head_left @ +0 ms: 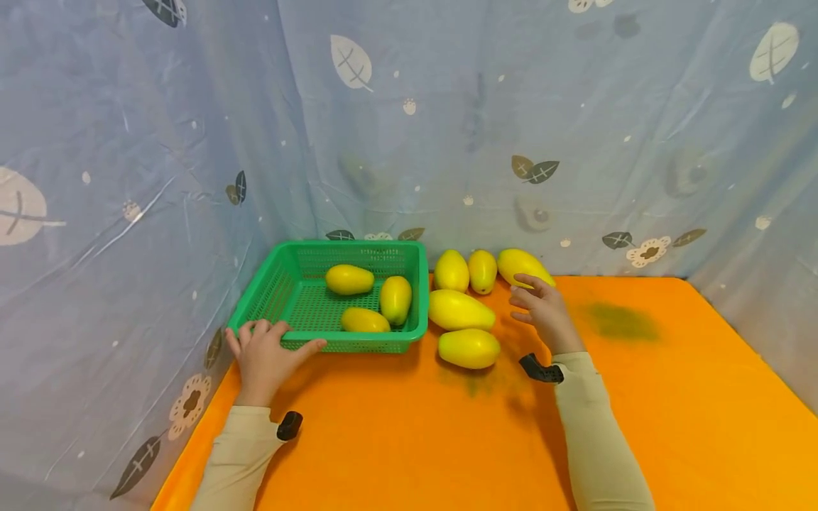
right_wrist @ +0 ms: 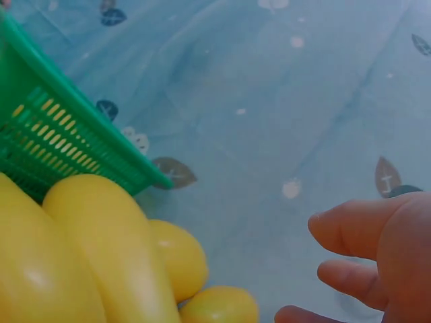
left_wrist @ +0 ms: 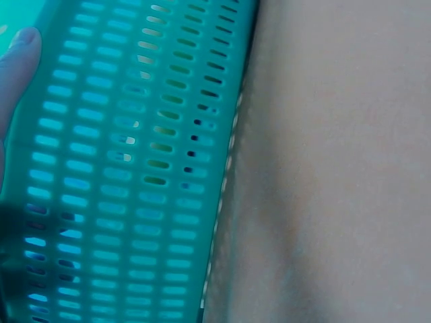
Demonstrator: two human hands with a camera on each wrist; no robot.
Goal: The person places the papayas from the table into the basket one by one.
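Observation:
My left hand [head_left: 263, 360] grips the near left corner of a green plastic basket [head_left: 354, 336], fingers over the rim and thumb along its front edge. The left wrist view shows the thumb [left_wrist: 20, 60] by the slotted basket wall [left_wrist: 128, 175]. Three smooth yellow mango-like fruits lie inside, one at the back [head_left: 349, 280], one at the right [head_left: 396, 300] and one in front [head_left: 365, 320]. My right hand [head_left: 543, 312] hovers with fingers apart and nothing held, beside the far right fruit [head_left: 520, 265], which its fingertips overlap in the head view.
More yellow fruits lie right of the basket: two at the back [head_left: 451, 271] [head_left: 482, 272], a long one [head_left: 461, 310] and a nearer one [head_left: 469, 348]. An orange cloth [head_left: 396, 433] covers the table. Patterned blue curtains [head_left: 447, 128] hang behind and at both sides.

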